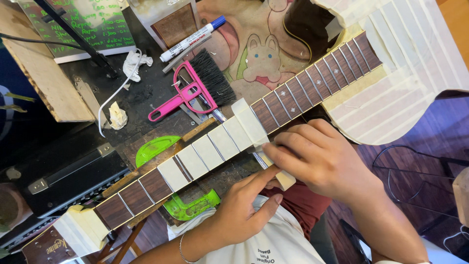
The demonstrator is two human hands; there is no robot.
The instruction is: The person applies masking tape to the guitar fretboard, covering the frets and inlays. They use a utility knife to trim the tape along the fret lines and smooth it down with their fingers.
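While both hands press a cream tape strip [285,179] at the fretboard [273,110] edge: right hand [320,159] fingers together, pinching tape; left hand [243,210] forefinger extended onto it. Middle frets masked; upper and nut-end frets bare.

At twelve o'clock from my right hand [322,159], the bare fretboard [312,83] lay open toward the guitar body [405,78]. At ten o'clock, the pink brush [195,88] and marker [193,39] crowded the desk [146,98].
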